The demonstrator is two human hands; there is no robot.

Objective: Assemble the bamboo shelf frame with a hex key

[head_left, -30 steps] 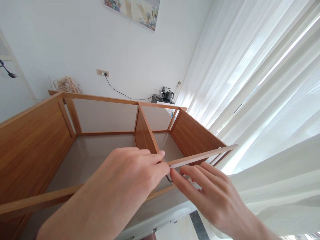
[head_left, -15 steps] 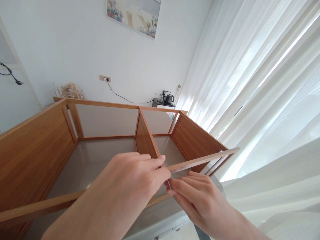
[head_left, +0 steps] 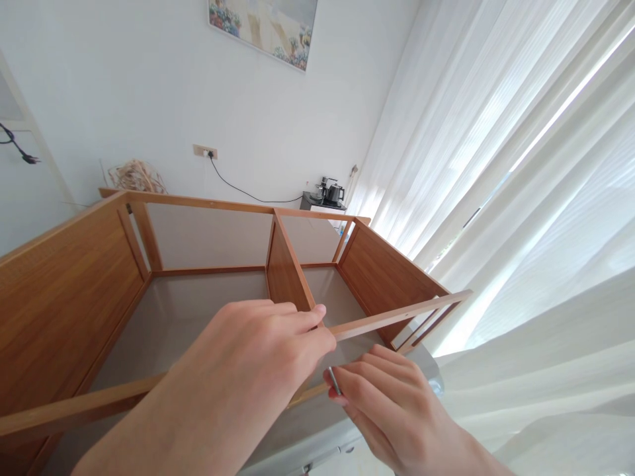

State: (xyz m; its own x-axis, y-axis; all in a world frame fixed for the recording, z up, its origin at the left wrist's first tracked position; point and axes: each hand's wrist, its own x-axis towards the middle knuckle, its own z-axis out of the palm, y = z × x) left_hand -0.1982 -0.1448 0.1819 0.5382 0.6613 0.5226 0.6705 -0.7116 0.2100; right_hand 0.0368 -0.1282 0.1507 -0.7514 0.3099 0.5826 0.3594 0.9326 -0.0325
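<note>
A wooden cabinet frame (head_left: 213, 202) with brown panels stands before me. My left hand (head_left: 268, 347) is closed around the joint where the middle divider panel (head_left: 288, 264) meets the front rail (head_left: 397, 318), its thumb and index finger pressing the wood there. Just below and right of that joint, my right hand (head_left: 391, 396) pinches a short silver metal rod that looks like a hex key (head_left: 334, 381). The rod's end shows between thumb and forefinger, apart from the wood; the rest is hidden in the fingers.
Sheer white curtains (head_left: 520, 165) hang along the right side. At the back, an electric kettle (head_left: 335, 193) stands on a small stand, its cord running to a wall socket (head_left: 205, 151). Dry straw-like stems (head_left: 136, 176) lie behind the frame's left corner. A side panel (head_left: 79, 297) rises at left.
My right hand has drawn slightly down and away from the joint with the metal rod, which now shows more clearly. My left hand keeps its grip. The view shifted slightly.
</note>
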